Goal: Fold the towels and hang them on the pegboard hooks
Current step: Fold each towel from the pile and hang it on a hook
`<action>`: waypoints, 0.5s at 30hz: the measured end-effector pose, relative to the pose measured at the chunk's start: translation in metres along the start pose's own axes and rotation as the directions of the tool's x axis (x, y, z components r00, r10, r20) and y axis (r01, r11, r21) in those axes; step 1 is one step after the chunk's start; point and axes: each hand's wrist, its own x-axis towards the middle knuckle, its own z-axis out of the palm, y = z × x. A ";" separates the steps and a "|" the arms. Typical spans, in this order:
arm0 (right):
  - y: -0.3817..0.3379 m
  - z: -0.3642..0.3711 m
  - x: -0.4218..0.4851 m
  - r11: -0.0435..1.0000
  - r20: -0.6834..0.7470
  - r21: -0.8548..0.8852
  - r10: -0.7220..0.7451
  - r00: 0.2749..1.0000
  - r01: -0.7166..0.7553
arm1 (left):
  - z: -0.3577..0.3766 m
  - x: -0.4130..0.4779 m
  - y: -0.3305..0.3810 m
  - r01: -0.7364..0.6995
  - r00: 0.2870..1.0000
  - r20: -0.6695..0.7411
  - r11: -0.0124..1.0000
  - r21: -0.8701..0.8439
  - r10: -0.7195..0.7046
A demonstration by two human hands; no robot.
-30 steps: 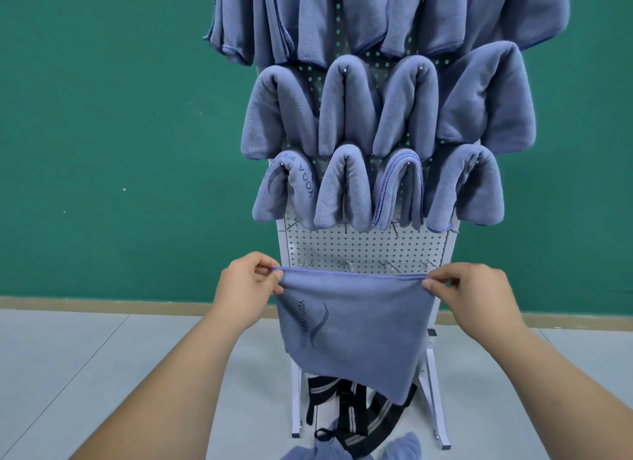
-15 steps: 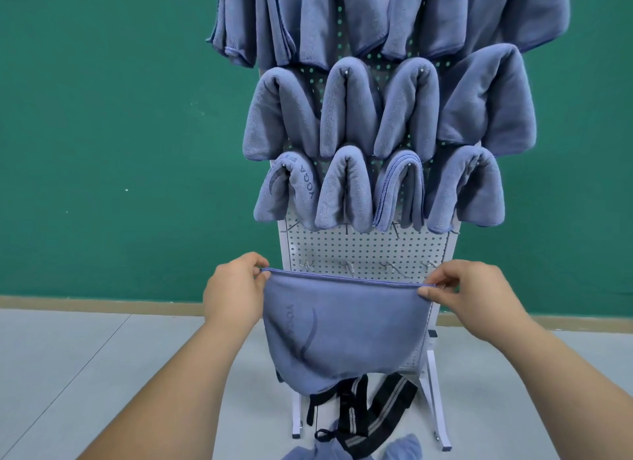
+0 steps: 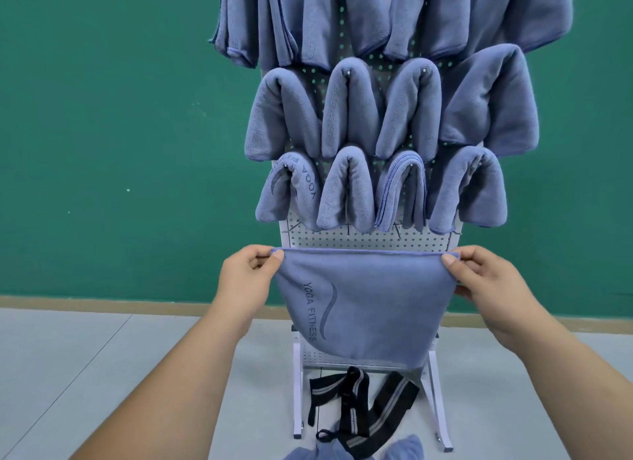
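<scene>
Blue towel (image 3: 370, 309) w/ "YOGA FITNESS" print + curved logo, folded over, top edge taut and level, bottom sagging in a curve. Held in air in front of lower pegboard (image 3: 370, 242), below two rows of hung towels (image 3: 373, 151). L hand (image 3: 245, 281) pinches top-left corner, thumb and fingers curled on the hem. R hand (image 3: 486, 281) pinches top-right corner likewise. Both forearms reach fwd. Black straps (image 3: 356, 408) on floor under the stand.
</scene>
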 end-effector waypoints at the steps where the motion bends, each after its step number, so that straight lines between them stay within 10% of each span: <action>1: -0.001 0.000 0.001 0.996 0.009 0.083 0.015 1.000 -0.015 | 0.000 -0.001 0.003 0.035 0.999 0.030 0.994 -0.103 -0.032; 6: -0.004 -0.003 0.006 0.944 -0.005 0.321 0.086 0.996 -0.080 | 0.006 -0.006 0.017 0.171 0.985 0.078 0.910 -0.378 -0.152; 15: 0.011 0.028 -0.006 0.978 -0.208 0.153 0.171 0.963 -0.141 | 0.039 -0.029 0.009 0.317 0.948 0.067 0.944 -0.092 -0.312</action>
